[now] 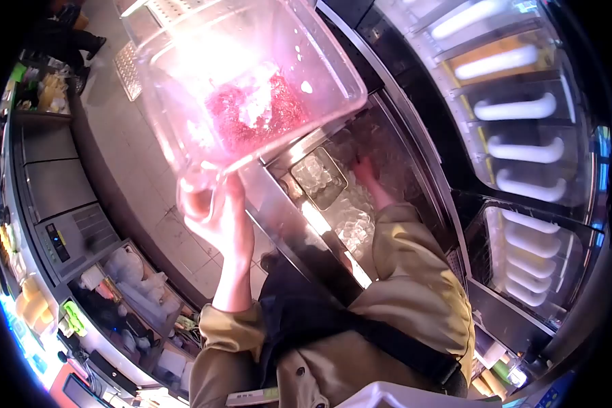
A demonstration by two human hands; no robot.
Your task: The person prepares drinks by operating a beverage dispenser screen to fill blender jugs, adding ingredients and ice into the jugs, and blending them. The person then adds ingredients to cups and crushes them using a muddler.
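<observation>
My left hand (221, 214) grips a clear plastic container (340, 85) by its near corner and holds it up, tilted. Red, wet-looking stuff (255, 112) lies in the bottom of the container, partly washed out by glare. My right hand (366, 171) reaches down into a metal bin (415, 160) of ice. Loose ice (355, 228) lies below that hand, and a square tub of ice (317, 175) sits to its left. The right fingers are dim and partly hidden, so their grip does not show.
Rows of white handles (517, 109) line the right side, with a wire-sided rack (523, 258) below. At left stand a metal cabinet (51, 163) and an open drawer of bags (132, 285). Someone's dark-clothed legs (64, 47) show on the tiled floor (132, 160).
</observation>
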